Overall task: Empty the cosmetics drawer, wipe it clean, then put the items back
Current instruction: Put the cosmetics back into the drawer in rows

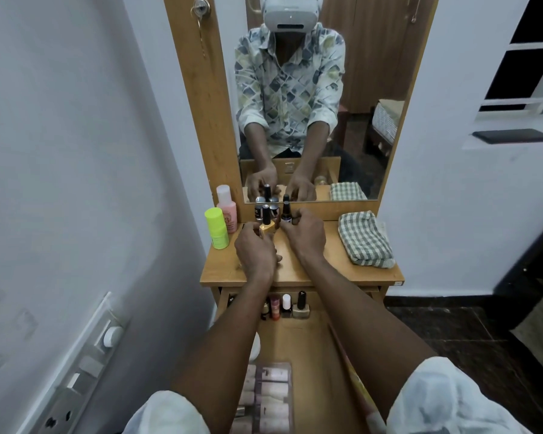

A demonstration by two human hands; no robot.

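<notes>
At the wooden dressing worktop (311, 267), your left hand (256, 250) curls round a squat yellow-gold nail-polish bottle with a tall black cap (267, 225). Your right hand (304, 234), just beside it, closes its fingertips on a slim dark bottle with a black cap (286, 214). Both bottles stand on the worktop in front of the mirror. Just beyond your left hand stands a huddle of small dark-capped bottles (259, 211). Out to that hand's left are a lime-green plastic bottle (217, 228) and a pink bottle with a pale cap (227, 208).

The open wooden cosmetics drawer (314, 339) lies beneath your forearms, nearer you than either hand. It holds a short row of nail-polish bottles (287, 305) at its far end and a clear-lidded palette of pale shades (270, 396) close to you.

The green-and-white checked cloth (364, 239) sits folded on the worktop, well to the right of your right hand. By these signs you are likely part-way through emptying, though the frame alone cannot rule out the return stage. If so, the rest of the drawer, the wiping and the restocking are all ahead.
</notes>
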